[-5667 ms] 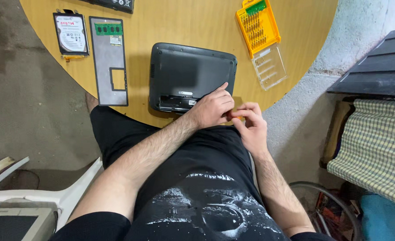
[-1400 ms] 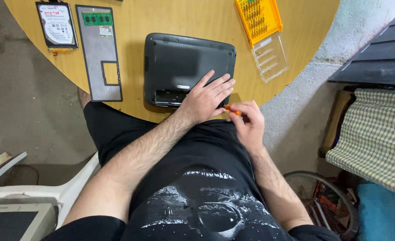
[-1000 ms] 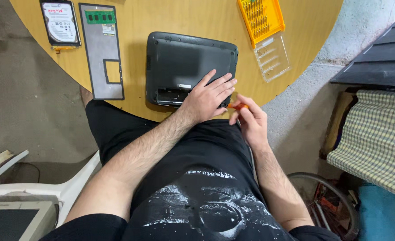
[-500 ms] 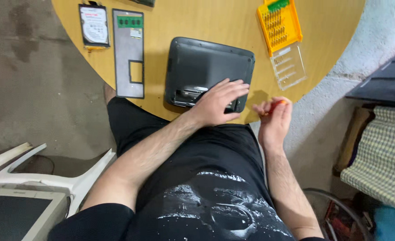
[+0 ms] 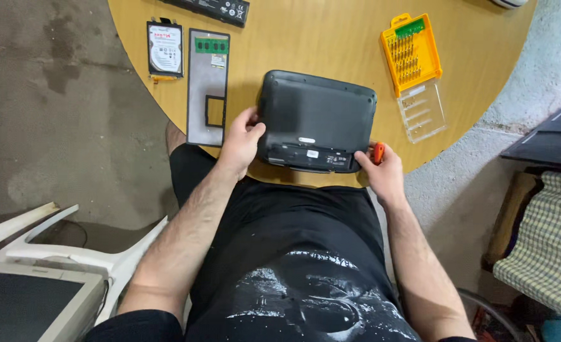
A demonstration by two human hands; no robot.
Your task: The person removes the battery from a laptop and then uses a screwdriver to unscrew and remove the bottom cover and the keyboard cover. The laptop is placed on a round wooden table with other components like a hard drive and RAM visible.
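Bare concrete floor surrounds a round wooden table (image 5: 331,38) that fills the upper half of the head view, its near edge over the seated person's lap. At about six o'clock on the table, close to that edge, lies a small dark grey laptop (image 5: 317,120), upside down with its underside showing.

Work on the laptop looks to be well under way. A long grey cover panel (image 5: 208,85) with a rectangular cut-out lies at nine o'clock from the laptop, with a green memory stick (image 5: 211,45) resting on its far end. Beyond it, at ten o'clock, sits a hard drive (image 5: 165,49), and a long black battery (image 5: 207,7) lies at eleven o'clock near the table's far side. The rest of the shell appears still closed, so I judge more of it remains to be opened.

The laptop's underside is matt, with rounded corners and a long open recess along its near edge, where small labels show.

At one o'clock stands a yellow screwdriver-bit case (image 5: 411,54), open, its clear lid (image 5: 423,111) folded out toward the person.

The left hand (image 5: 241,140) grips the laptop's left edge, fingers curled over it. The right hand (image 5: 382,171) is closed around a small orange-handled screwdriver (image 5: 378,152) and rests against the laptop's near right corner.
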